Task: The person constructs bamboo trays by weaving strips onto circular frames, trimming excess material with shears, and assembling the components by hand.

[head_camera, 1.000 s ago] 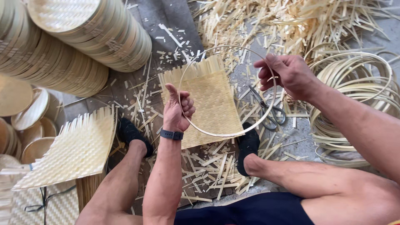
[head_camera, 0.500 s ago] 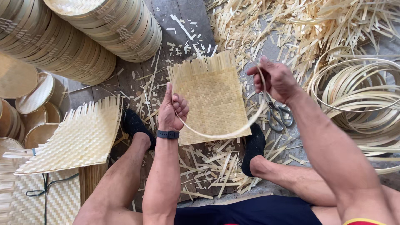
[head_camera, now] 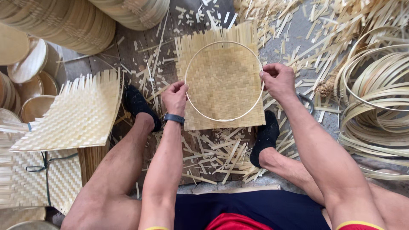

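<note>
Fingers of the left hand (head_camera: 175,97) and right hand (head_camera: 279,80) are pinching the thin pale bamboo hoop (head_camera: 224,81), best kept centred over the square woven bamboo mat (head_camera: 223,79).

Matt woven bamboo mat (head_camera: 221,81), smooth pale bamboo hoop (head_camera: 226,120), rough weathered wood floor (head_camera: 128,55), dry splintered offcuts (head_camera: 221,153)

Bare forearms and bare legs. Dark band with a flat watch-like face (head_camera: 174,118) strapped just behind the left hand (head_camera: 175,97); nothing worn behind the right hand (head_camera: 279,80). Black shoes (head_camera: 140,106) on both feet. Navy shorts (head_camera: 264,211), red cloth at the lap, yellow-and-red trim at the sleeve edges.
</note>
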